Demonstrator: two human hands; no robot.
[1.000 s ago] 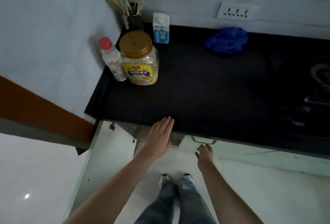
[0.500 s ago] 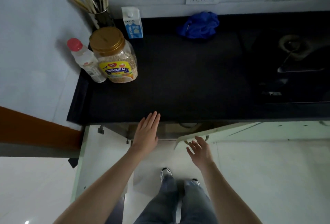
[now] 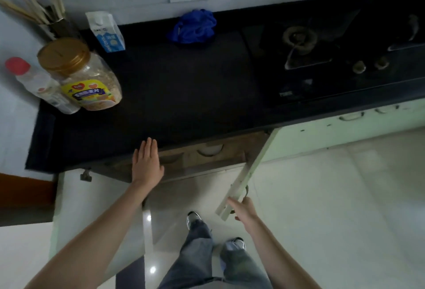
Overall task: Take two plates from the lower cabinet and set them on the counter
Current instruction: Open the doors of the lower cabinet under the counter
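The lower cabinet point(image 3: 207, 162) under the black counter point(image 3: 184, 95) stands open. Its pale green right door point(image 3: 250, 171) is swung out toward me. My right hand point(image 3: 243, 208) grips the door's outer edge near the handle. A white plate point(image 3: 210, 150) shows its rim on the brown shelf inside, and a darker curved rim point(image 3: 171, 159) lies to its left. My left hand point(image 3: 147, 162) is flat with fingers together, hovering at the counter's front edge above the cabinet opening, holding nothing.
At the counter's left stand an oat jar point(image 3: 85, 77), a red-capped bottle point(image 3: 39, 84), a milk carton point(image 3: 107, 32) and a utensil holder point(image 3: 57, 26). A blue cloth point(image 3: 193, 26) lies at the back. A gas hob point(image 3: 310, 51) fills the right. The left door point(image 3: 76, 196) hangs open.
My right hand has pulled the right cabinet door from nearly shut to wide open, which exposes the shelf and plate rims. My left hand has stayed at the counter edge.
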